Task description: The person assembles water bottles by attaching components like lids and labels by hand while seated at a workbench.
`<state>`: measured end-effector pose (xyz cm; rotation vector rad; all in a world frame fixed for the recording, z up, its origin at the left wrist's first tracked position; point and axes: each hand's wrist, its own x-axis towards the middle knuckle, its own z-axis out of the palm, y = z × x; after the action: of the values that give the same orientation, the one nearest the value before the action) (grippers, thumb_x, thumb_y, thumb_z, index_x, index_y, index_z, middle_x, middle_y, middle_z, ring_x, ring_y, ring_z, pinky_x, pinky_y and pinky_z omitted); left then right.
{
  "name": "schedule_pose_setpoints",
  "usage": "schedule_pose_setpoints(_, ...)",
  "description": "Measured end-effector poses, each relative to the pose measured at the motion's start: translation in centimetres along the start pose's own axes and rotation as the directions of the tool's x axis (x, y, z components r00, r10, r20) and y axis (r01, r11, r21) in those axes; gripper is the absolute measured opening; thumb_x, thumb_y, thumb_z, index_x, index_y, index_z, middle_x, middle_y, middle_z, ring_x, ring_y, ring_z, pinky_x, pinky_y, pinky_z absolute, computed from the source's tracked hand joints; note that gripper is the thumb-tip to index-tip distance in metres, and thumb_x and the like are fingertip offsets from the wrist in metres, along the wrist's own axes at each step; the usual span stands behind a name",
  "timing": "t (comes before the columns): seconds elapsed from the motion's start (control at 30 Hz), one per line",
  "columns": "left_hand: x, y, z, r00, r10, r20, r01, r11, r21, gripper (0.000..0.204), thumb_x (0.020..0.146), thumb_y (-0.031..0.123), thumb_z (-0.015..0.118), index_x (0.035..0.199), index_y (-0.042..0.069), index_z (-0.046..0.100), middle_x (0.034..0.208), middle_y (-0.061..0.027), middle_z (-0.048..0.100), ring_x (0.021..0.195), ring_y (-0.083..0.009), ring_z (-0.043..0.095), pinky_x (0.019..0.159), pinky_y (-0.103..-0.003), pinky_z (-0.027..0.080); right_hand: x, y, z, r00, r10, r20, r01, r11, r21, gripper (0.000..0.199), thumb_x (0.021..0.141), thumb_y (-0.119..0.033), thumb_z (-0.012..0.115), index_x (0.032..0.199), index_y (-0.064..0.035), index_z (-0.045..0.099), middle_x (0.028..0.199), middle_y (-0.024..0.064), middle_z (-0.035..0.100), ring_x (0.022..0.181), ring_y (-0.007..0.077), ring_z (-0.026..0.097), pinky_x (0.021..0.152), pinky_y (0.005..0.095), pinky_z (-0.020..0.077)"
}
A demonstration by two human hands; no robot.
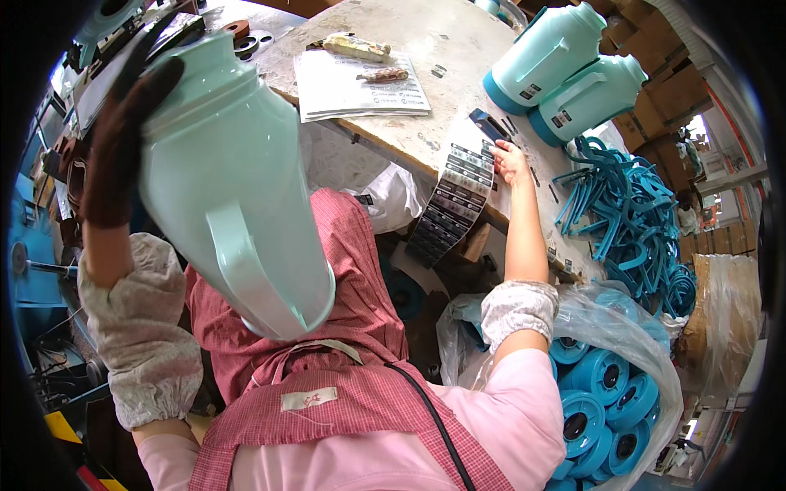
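Note:
A pale mint thermos-flask body (229, 164) lies across my lap, tilted, its neck toward the upper left and its moulded handle facing up. My left hand (115, 155), in a dark brown glove, is wrapped around it near the neck. At the table edge a long sheet of black-and-white labels (460, 186) hangs down over the side. My bare right hand (512, 162) has its fingers closed at the sheet's upper right edge. Beside those fingers lies a dark blue block-like object (489, 125).
Two mint flask bodies with blue bases (547, 57) stand at the table's far right. Teal plastic strips (618, 213) are heaped below them. A clear bag of blue round parts (606, 376) sits at my right. Papers (360, 90) lie on the worn table (450, 41).

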<state>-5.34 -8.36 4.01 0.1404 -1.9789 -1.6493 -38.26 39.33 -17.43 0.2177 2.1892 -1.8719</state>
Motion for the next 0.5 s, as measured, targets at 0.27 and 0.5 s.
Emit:
schedule_pose_setpoints(0.27,-1.7,-21.9,-0.8,0.841,-0.522,0.144,0.541,0.825,-0.164,0.045,0.086,0.033,0.059,0.120,0.003,0.054,0.109,-0.0070,0.060,0.098,-0.0134,0.057,0.088,-0.026,0.045,4.7,0.3,0.9,0.989,-0.145,-0.009,0.133,0.930,-0.343,0.018,0.071,-0.006,0.070,0.089,-0.0065,0.064,0.068,0.0019,0.061,0.045,0.0105,0.050,0.040,0.0255,0.0376)
schedule_pose_setpoints(0.5,-3.6,-23.6,0.6,0.867,-0.424,0.264,0.493,0.810,-0.319,0.043,0.091,0.036,0.052,0.120,0.004,0.054,0.105,-0.0086,0.063,0.095,-0.0165,0.060,0.087,-0.029,0.047,8.5,2.0,-1.5,0.901,-0.421,0.106,0.358,0.582,-0.731,0.029,0.070,-0.005,0.068,0.098,0.0014,0.065,0.081,0.0091,0.067,0.065,0.0140,0.060,0.059,0.0254,0.0474)
